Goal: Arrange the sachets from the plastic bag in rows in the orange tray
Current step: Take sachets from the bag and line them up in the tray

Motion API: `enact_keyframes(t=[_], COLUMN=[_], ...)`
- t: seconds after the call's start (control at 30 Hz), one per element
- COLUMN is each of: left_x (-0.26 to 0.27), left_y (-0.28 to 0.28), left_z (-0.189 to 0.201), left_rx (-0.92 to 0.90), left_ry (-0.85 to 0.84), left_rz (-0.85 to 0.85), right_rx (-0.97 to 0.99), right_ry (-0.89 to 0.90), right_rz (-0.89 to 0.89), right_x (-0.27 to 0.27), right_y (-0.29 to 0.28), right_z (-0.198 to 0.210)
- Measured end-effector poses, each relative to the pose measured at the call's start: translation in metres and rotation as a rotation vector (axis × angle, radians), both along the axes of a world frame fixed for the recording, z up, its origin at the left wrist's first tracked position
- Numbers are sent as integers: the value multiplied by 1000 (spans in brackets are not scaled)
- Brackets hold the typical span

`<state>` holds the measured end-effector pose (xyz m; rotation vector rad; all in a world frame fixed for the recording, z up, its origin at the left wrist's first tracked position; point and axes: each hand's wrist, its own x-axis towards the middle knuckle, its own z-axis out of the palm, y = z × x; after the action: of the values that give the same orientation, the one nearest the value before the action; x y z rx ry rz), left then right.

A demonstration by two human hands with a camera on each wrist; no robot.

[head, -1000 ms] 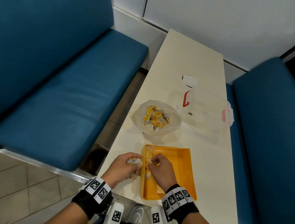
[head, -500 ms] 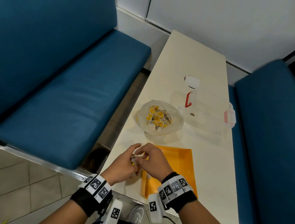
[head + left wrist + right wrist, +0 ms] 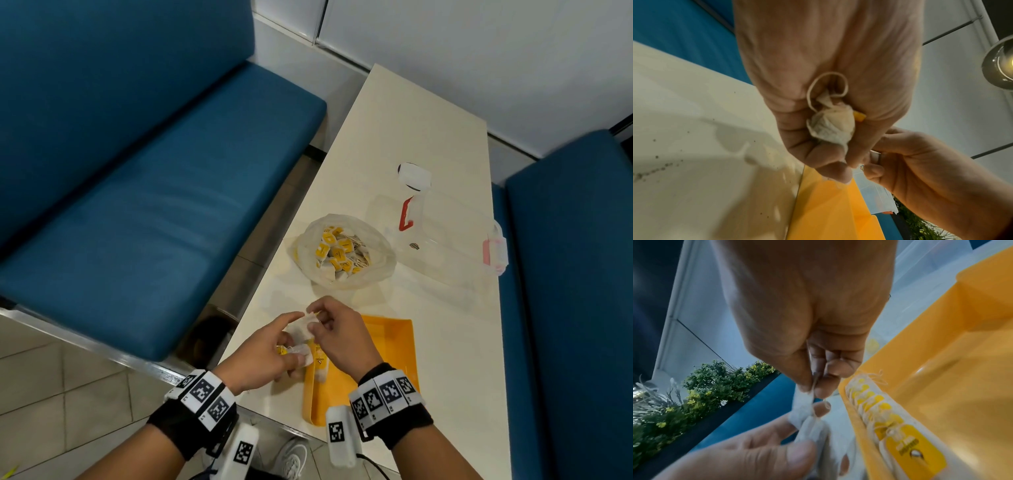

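The orange tray (image 3: pixel 390 346) lies at the table's near edge, with a row of yellow-tagged sachets (image 3: pixel 885 417) standing along its left wall. My left hand (image 3: pixel 274 346) hovers just left of the tray and grips a small bunch of white sachets (image 3: pixel 832 126) in its curled fingers. My right hand (image 3: pixel 329 325) pinches the top of one sachet (image 3: pixel 303 325) from that bunch. Behind the tray sits the open plastic bag (image 3: pixel 342 253) holding several more sachets.
A clear lidded box with red clips (image 3: pixel 445 236) stands right of the bag. Blue bench seats (image 3: pixel 154 205) flank the cream table (image 3: pixel 411 120); the table's left edge runs close to my left hand. A white wall is behind.
My right hand left the tray's left wall and rose to meet my left hand, now pinching a sachet from the bunch held there. Both hands sit slightly higher and farther forward.
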<state>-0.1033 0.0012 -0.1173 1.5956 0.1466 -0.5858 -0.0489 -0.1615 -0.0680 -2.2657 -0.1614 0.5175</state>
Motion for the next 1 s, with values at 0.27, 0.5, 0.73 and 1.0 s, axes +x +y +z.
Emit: enact_keyframes(t=[0.27,0.5,0.73,1.0], left_x=[-1,0,-1,0], left_y=[3,2,-3,-17], left_z=[-9,-6,-4,-6], left_rx=[51,46,50,118], left_ry=[17,56,135,100], left_rz=[105,100,70,121], right_rx=[-11,11,-74,-151], right_ry=[-54,33,135,-62], right_rz=[-102,-155,-120,-155], right_x=[1,-4,-12,-18], right_y=[-21,-45,-67,-83], right_z=[9,4,5,-6])
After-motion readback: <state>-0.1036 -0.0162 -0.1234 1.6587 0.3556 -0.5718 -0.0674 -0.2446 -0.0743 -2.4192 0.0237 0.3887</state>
